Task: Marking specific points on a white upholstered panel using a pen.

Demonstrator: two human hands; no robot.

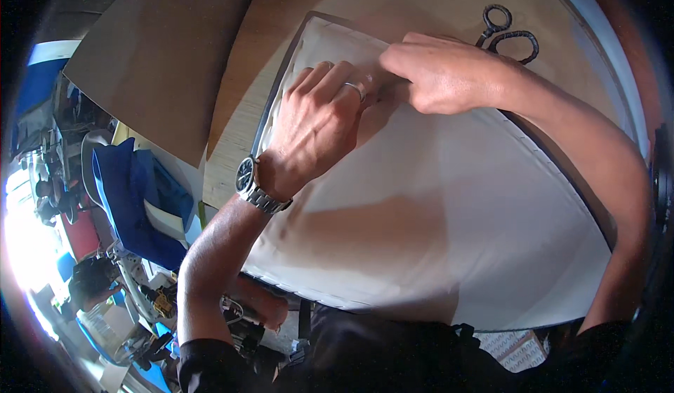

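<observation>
A cream fabric-covered panel with dark edging and a row of staples lies before me. Near its upper left, my left hand is curled on the fabric, with a watch on the wrist and a ring on a finger. Close to it on the right, my right hand is closed, its fingertips down by the left hand's thumb and hidden. What either hand grips is hidden and blurred. Black-handled scissors lie just beyond my right hand, their blades covered by it.
The panel rests on a plywood surface. A brown board is at the upper left. Blue fabric and cluttered equipment fill the left side near a bright opening. A patterned item shows below the panel at the lower right.
</observation>
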